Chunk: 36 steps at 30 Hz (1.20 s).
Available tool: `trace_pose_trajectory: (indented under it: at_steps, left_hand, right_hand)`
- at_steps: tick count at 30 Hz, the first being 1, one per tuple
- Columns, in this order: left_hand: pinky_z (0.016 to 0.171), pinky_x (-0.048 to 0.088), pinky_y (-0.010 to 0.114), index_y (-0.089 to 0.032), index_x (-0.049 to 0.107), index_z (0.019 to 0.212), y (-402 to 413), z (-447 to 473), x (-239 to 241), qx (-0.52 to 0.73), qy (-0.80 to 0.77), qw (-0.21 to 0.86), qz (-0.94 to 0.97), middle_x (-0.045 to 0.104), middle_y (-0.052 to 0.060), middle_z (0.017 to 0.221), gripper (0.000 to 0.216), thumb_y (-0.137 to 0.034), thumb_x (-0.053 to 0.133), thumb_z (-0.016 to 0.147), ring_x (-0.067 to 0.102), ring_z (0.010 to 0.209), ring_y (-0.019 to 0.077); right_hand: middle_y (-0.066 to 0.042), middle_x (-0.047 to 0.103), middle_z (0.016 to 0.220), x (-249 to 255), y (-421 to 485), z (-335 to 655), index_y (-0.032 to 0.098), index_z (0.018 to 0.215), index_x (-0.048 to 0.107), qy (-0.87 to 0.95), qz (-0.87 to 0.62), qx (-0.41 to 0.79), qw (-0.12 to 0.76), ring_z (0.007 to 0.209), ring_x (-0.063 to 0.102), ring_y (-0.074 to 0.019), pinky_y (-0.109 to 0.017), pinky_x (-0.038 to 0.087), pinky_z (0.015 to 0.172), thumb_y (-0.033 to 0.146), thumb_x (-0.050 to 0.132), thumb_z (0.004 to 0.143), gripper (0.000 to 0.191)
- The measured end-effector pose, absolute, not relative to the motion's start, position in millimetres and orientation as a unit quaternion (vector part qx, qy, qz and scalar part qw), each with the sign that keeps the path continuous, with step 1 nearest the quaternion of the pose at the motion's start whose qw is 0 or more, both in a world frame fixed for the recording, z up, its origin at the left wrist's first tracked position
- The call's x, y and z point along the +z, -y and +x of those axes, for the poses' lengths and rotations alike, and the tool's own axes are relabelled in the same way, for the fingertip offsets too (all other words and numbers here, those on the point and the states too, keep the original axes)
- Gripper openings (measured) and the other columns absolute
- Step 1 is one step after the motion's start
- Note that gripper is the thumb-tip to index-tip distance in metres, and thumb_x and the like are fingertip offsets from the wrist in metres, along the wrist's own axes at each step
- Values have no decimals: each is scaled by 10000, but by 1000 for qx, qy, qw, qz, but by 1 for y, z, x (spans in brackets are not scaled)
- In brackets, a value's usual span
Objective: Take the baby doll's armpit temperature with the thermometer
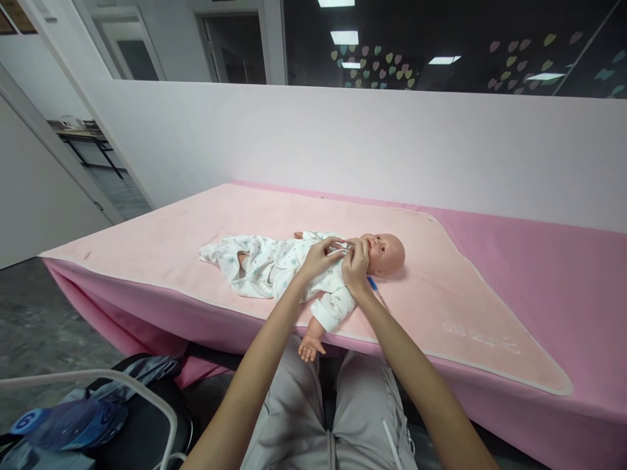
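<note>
Baby doll (289, 256): 1 | bare hands (319, 257) (355, 266): 2 | blue-capped stick (373, 284): 1 | peach mat (455, 294): 1 | blue bottle (73, 423): 1 | black seat (157, 411): 1

A baby doll (287, 256) lies face up, head rightward, on a mat (470, 294) spread over a cloth-covered table (543, 261). Beside its neck, nearer side, lies a pen-like stick (373, 284). A wall (343, 140) stands behind; front left, a bottle (73, 421) lies on a chair (142, 424).

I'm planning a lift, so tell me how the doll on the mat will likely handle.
The doll will probably feel firm at the head, which looks smooth and rounded. Its white clothing lies in loose folds, so it may bunch or slide under a grip. The near arm, reaching beyond the mat, might dangle if its joint is loose.
</note>
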<state>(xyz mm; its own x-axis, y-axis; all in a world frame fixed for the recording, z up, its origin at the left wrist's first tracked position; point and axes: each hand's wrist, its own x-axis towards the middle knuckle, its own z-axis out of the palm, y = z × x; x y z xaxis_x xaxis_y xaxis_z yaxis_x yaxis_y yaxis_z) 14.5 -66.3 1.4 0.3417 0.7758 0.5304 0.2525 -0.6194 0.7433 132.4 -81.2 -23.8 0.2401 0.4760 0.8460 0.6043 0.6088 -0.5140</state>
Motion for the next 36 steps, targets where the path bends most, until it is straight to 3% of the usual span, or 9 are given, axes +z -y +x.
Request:
trace_pose_trajectory:
  at_steps: [9,16,20,30,36]
  left_hand:
    - [598,401,235,-187,600,1008,64,17,-4,475,-339,248,773,650,2,843,270,-225,556,744,507,600,104]
    - [779,434,304,-184,639,868,66,-4,4,435,-347,167,814,632,47,894,221,-352,621,727,560,838,181]
    - [845,436,330,-176,663,839,67,-29,4,420,-342,250,803,652,72,930,238,-371,640,705,575,926,210]
    - [872,420,314,-152,633,707,69,-41,1,445,-305,355,763,647,84,961,168,-284,543,757,580,934,206]
    - [878,400,319,-157,595,720,69,-41,-1,428,-306,304,794,633,66,942,120,-234,505,738,556,913,206]
  right_hand:
    - [-72,542,908,-24,87,130,195,901,516,652,-412,-79,632,888,518,-191,-356,457,815,55,339,744,275]
    - [-66,561,897,-25,84,130,186,911,525,639,-409,-93,644,879,529,-180,-341,458,813,39,322,737,305]
    - [-68,573,864,-25,84,130,180,891,532,641,-410,-109,640,861,532,-182,-328,452,793,39,312,739,303]
    - [-60,620,905,-15,98,120,179,904,588,788,-388,-152,452,888,505,-209,-372,331,841,148,480,744,196]
    - [-36,623,856,-15,96,119,189,874,587,812,-379,-135,423,880,499,-197,-381,293,909,171,500,747,155]
